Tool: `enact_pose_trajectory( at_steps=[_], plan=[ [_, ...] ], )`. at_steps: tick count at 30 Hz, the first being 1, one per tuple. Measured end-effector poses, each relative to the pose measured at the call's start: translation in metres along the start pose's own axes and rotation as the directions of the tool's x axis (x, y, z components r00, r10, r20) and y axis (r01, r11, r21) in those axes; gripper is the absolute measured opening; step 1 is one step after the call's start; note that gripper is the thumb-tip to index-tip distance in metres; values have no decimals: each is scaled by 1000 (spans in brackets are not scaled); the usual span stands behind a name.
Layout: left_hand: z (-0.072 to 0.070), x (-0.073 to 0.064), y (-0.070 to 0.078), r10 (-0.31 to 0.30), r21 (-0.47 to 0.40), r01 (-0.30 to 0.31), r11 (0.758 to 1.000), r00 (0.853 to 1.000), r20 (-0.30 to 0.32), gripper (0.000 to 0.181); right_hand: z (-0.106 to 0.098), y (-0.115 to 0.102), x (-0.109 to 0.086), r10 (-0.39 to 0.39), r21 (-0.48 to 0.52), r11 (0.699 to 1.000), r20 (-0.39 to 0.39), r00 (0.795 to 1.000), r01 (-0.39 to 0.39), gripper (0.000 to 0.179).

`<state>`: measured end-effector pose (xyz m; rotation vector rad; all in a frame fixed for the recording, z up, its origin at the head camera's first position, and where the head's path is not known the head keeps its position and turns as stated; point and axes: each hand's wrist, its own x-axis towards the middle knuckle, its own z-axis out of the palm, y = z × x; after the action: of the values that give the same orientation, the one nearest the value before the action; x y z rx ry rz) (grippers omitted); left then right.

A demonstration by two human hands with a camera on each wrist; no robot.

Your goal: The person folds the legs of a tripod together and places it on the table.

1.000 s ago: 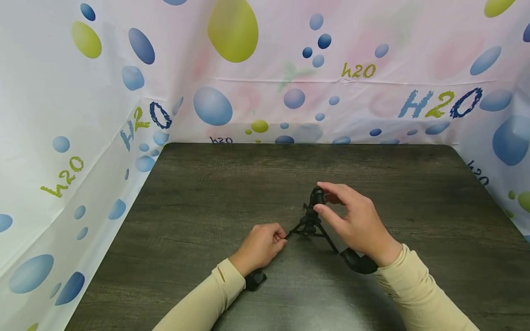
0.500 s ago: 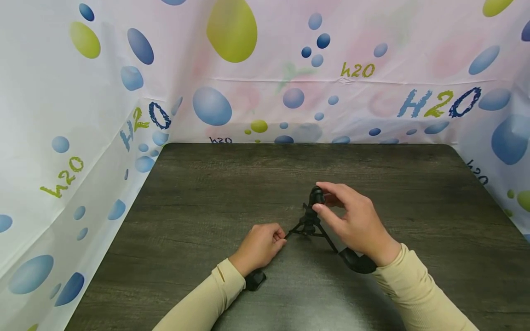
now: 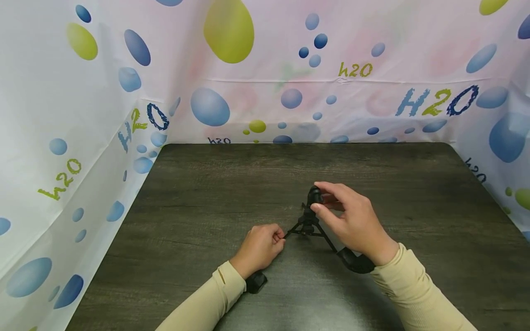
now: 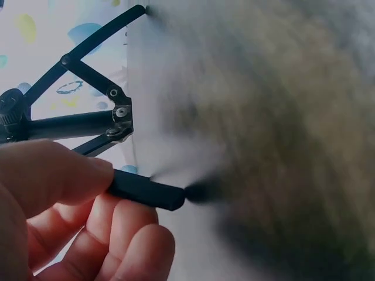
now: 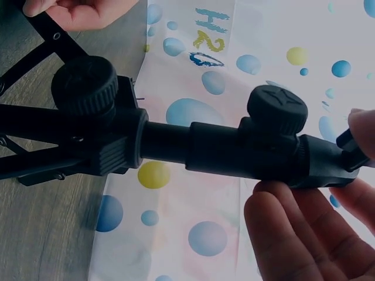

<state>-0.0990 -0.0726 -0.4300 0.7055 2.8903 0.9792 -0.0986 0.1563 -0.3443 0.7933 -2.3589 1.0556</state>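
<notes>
A small black tripod (image 3: 307,223) stands upright with its legs spread on the dark wooden table (image 3: 232,179). My left hand (image 3: 258,246) pinches one leg near its foot; the left wrist view shows thumb and fingers around that leg (image 4: 146,190). Up at the tripod's top, my right hand (image 3: 356,220) holds the head between thumb and fingers. Seen from the right wrist, the fingers (image 5: 275,228) lie under the head, beside a round knob (image 5: 277,108). A second ridged knob (image 5: 84,86) sits lower, where the legs join the column.
A black item (image 3: 256,282) shows beside the left wrist, and a rounded black piece (image 3: 357,262) under the right wrist. Behind and beside the table hangs a white and pink sheet (image 3: 269,69) printed with bubbles and "H2O".
The head view has shifted slightly. Both hands keep their hold on the tripod, with no visible movement of it.
</notes>
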Motion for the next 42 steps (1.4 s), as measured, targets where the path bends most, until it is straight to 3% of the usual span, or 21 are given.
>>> enact_pose_trajectory(
  at_steps=[15, 42],
  plan=[
    [7, -4, 0, 28, 3, -27, 1000, 997, -79, 7, -1, -2, 0, 11, -15, 1000, 10, 1000, -11, 47],
    [7, -5, 0, 52, 27, -50, 998, 994, -98, 8, -2, -5, 1, 23, -37, 999, 35, 999, -21, 45]
  ],
)
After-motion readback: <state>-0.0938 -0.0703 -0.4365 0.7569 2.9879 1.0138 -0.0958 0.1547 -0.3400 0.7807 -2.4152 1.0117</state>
